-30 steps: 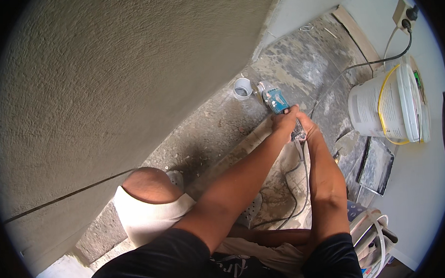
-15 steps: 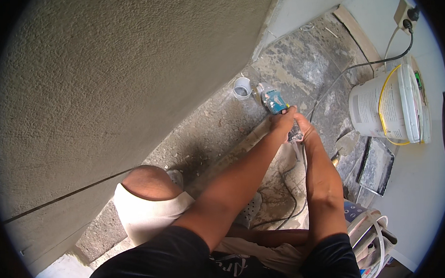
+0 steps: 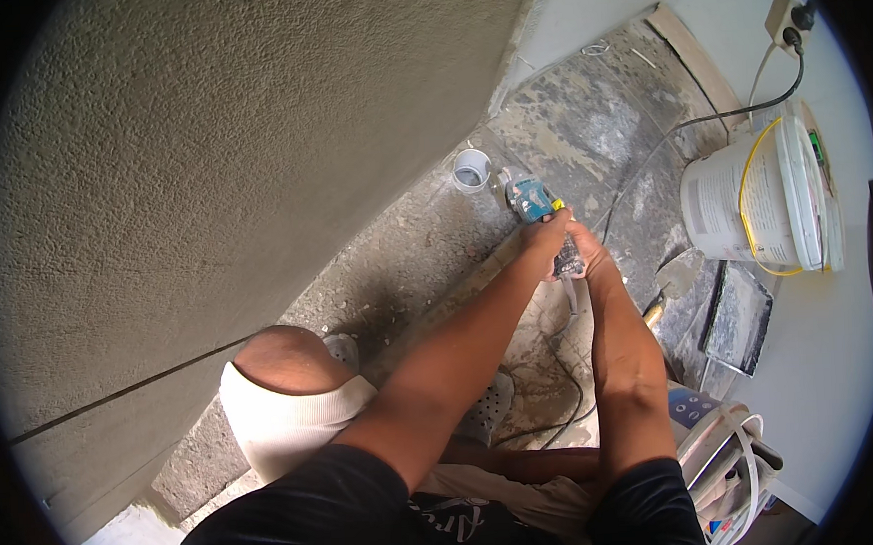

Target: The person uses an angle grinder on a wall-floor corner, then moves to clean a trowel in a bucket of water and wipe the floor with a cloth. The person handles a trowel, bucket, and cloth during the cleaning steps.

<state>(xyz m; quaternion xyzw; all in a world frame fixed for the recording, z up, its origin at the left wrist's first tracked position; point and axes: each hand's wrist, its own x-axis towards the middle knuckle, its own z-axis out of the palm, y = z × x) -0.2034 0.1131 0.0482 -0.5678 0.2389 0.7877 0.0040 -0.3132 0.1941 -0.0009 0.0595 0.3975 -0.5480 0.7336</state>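
A corded teal-and-black power tool [image 3: 531,199] is held low over the floor, its head toward the wall at the far left. My left hand [image 3: 549,233] is closed around the body just behind the teal part. My right hand [image 3: 589,250] wraps the dark rear end, close beside the left. A yellow bit shows at the fingers. Just beyond the tool's head a short white pipe [image 3: 470,171] stands in the floor. What the head touches is too small to tell.
A rough grey wall [image 3: 237,155] rises at left. At right are a white bucket [image 3: 736,206] with a yellow handle, a trowel [image 3: 678,274], a dusty black-edged tray [image 3: 740,318] and another bucket [image 3: 727,445]. The black cord [image 3: 712,119] reaches a wall socket.
The view has shifted slightly. Both hands still grip the power tool, whose head stays near the white pipe and looks turned a little.
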